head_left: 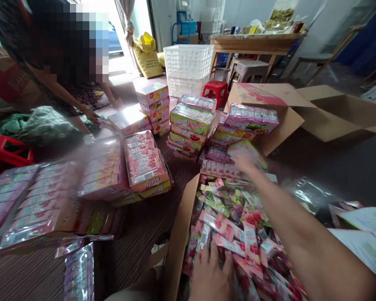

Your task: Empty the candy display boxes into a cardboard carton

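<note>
An open carton (pixel 179 234) in front of me is full of loose stick sachets (pixel 227 223), pink ones with red fruit prints and green ones. My left hand (pixel 211 271) lies on the pink sachets at the near side, fingers spread. Stretched out over the far edge, my right hand (pixel 243 162) is at a green box (pixel 249 152) of sachets. Both it and the box are smeared by motion; the fingers seem closed on the box's near side. Around that box are stacked sachet boxes, including a purple one (pixel 252 119) and a green one (pixel 192 119).
More wrapped sachet boxes (pixel 146 161) are stacked on the left. Another person's hand (pixel 90 115) is near a box there. An empty-looking carton (pixel 338 108), white crates (pixel 188 69), a red stool (pixel 215 92) and a wooden table (pixel 257 41) stand behind. Clear plastic (pixel 313 194) lies right.
</note>
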`<action>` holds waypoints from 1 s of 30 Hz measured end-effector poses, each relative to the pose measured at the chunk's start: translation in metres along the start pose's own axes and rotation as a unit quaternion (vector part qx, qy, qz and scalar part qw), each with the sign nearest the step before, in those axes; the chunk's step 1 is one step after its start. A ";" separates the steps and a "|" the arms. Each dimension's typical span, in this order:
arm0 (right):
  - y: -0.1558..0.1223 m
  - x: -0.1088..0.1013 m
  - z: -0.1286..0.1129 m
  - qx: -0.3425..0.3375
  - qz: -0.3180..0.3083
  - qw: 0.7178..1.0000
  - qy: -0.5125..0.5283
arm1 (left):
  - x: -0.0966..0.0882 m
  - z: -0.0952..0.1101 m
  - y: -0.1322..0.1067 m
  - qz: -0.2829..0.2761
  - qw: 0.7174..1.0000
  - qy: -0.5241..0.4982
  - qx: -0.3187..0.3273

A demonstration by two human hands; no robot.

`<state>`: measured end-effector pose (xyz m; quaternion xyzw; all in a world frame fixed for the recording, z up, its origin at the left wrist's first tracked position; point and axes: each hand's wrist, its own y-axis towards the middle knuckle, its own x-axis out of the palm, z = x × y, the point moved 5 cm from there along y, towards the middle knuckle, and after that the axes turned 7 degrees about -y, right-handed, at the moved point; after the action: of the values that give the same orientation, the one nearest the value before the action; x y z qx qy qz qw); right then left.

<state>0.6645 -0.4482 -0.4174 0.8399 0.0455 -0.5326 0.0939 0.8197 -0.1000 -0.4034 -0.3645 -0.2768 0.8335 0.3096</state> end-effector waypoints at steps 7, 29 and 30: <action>-0.092 -0.050 0.010 -0.048 -0.063 0.995 -0.056 | 0.002 0.012 -0.014 0.100 0.991 0.068 0.047; -0.297 -0.007 -0.034 -0.095 -0.070 0.974 -0.191 | -0.026 0.018 -0.020 0.211 0.958 0.187 0.049; -0.294 -0.009 -0.029 -0.093 -0.053 0.976 -0.188 | -0.028 0.020 -0.019 0.214 0.958 0.185 0.052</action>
<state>0.6343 -0.1547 -0.4289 0.7085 0.1205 -0.6789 0.1503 0.8250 -0.1122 -0.3663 -0.5461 -0.0863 0.8118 0.1881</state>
